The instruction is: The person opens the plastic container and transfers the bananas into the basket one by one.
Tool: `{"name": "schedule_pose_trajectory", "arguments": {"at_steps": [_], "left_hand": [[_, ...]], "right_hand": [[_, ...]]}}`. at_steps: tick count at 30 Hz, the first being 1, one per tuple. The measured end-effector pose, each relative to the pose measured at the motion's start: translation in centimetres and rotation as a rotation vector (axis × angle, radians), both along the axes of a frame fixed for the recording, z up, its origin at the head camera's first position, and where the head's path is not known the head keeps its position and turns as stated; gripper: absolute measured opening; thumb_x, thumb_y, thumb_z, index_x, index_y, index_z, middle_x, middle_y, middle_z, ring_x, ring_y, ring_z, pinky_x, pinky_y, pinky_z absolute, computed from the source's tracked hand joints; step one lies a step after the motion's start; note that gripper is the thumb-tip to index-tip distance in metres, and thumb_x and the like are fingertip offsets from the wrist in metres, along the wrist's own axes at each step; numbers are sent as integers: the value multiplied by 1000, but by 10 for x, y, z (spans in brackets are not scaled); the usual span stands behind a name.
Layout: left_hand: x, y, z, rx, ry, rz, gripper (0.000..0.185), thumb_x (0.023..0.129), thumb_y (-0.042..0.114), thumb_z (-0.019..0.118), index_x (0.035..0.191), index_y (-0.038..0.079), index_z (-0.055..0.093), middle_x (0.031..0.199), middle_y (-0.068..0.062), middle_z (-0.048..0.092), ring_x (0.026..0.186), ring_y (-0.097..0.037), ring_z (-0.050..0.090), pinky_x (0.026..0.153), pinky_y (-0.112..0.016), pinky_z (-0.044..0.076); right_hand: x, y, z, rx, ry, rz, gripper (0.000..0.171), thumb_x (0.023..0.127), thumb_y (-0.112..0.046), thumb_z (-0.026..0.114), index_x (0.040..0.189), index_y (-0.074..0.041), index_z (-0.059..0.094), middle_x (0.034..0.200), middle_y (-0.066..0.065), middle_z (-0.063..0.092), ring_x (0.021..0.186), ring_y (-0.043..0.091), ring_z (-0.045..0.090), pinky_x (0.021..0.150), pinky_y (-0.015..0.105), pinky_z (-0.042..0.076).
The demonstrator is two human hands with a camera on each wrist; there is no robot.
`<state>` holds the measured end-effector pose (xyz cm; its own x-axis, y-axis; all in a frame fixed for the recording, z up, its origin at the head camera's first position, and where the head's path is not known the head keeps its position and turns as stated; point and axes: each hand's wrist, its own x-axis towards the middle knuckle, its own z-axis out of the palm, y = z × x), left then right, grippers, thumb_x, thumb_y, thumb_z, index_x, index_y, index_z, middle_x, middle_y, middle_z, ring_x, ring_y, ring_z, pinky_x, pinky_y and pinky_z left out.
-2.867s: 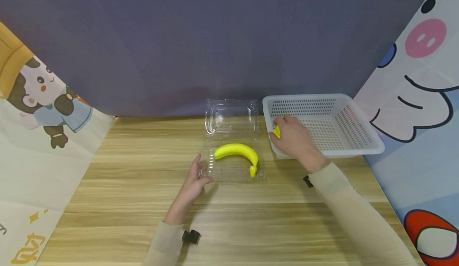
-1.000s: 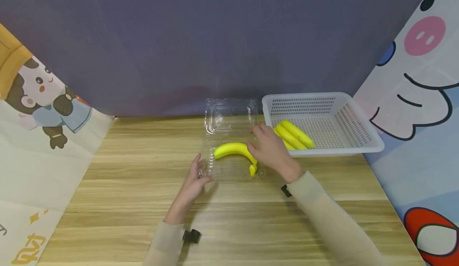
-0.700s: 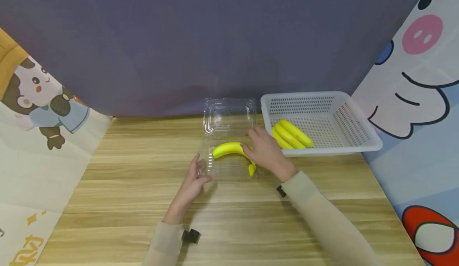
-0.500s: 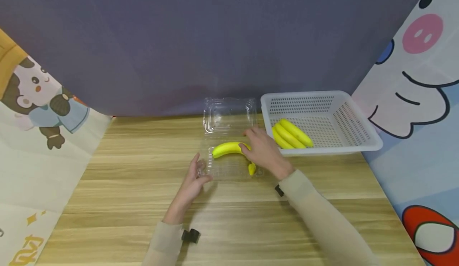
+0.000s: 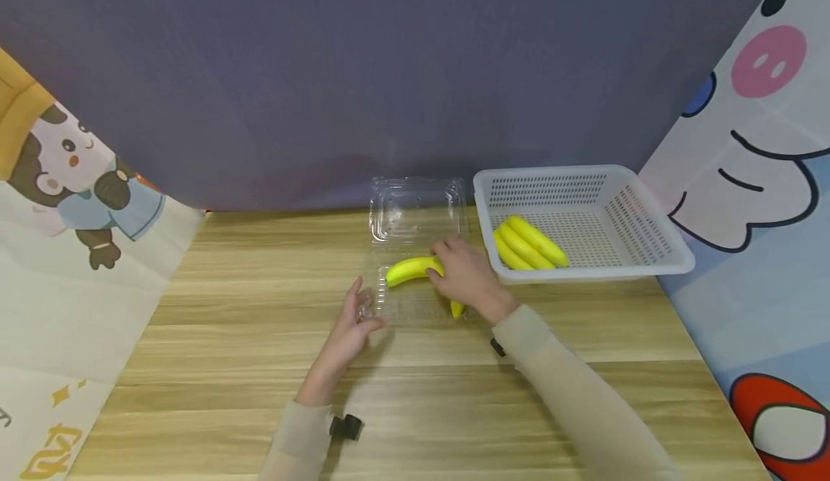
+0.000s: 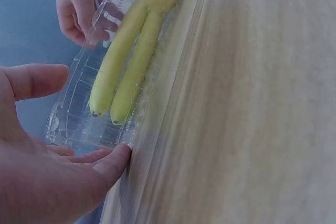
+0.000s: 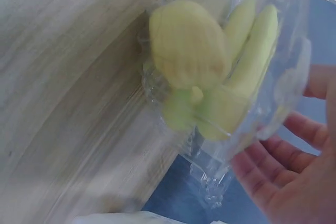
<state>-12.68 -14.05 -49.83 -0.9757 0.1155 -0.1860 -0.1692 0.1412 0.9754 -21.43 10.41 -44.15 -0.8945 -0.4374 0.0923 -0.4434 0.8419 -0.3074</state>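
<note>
**Two bare hands (image 5: 346,331) at a clear plastic container (image 5: 415,308), with a banana (image 5: 411,270) lying inside**

A person's forearms reach in over a wood-grained counter (image 5: 259,308) from six o'clock, both in pale sleeves (image 5: 563,380). Taking the open container as the middle of the clock, its lid (image 5: 418,211) lies flung back at twelve. The yellow banana rests in the lower tray, its arch toward twelve, one end at nine and the other at about four.

The left hand is at eight o'clock, thumb and fingers spread apart around the container's corner, fingertips against the plastic. The right hand (image 5: 462,276) comes in from about four and covers the right part of the banana. Its grip looks loose: in the wrist views the digits stand apart, nothing visible between them. Those views also show a second banana shape lower down; I cannot tell whether it is another banana or a reflection.

At two o'clock, just beside the container, sits a white perforated basket (image 5: 677,265). Three bananas (image 5: 528,245) lie side by side in it, toward the basket's own eight o'clock.

A dark blue-grey backdrop (image 5: 415,70) rises at twelve. Printed cartoon panels flank the counter: a character in a hat (image 5: 68,153) at ten, a pink-snouted one (image 5: 769,62) at two.
</note>
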Motion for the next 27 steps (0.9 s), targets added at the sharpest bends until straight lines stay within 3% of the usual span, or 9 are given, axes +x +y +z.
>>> {"name": "schedule_pose_trajectory", "arguments": {"at_steps": [9, 16, 27], "left_hand": [[0, 0, 1, 2, 3, -4, 100, 88, 11, 69, 165, 16, 5, 165, -20, 21, 150, -42, 24, 119, -63, 21], [1, 1, 1, 4, 4, 3, 100, 88, 10, 69, 165, 16, 5, 164, -21, 23, 147, -44, 28, 118, -64, 24], [1, 1, 1, 5, 6, -1, 100, 89, 12, 69, 165, 17, 4, 165, -21, 22, 146, -47, 29, 118, -64, 23]], "right_hand": [[-4, -3, -4, 78, -33, -12, 43, 96, -33, 66, 131, -8, 61, 127, 13, 61, 113, 28, 58, 89, 45, 56], [-6, -7, -6, 98, -69, 2, 36, 96, -31, 67, 124, -10, 61, 113, 9, 61, 100, 24, 56, 81, 41, 55], [-10, -14, -10, 63, -169, 65, 46, 95, -25, 70, 137, -10, 57, 125, 8, 62, 112, 23, 58, 97, 43, 54]]}}
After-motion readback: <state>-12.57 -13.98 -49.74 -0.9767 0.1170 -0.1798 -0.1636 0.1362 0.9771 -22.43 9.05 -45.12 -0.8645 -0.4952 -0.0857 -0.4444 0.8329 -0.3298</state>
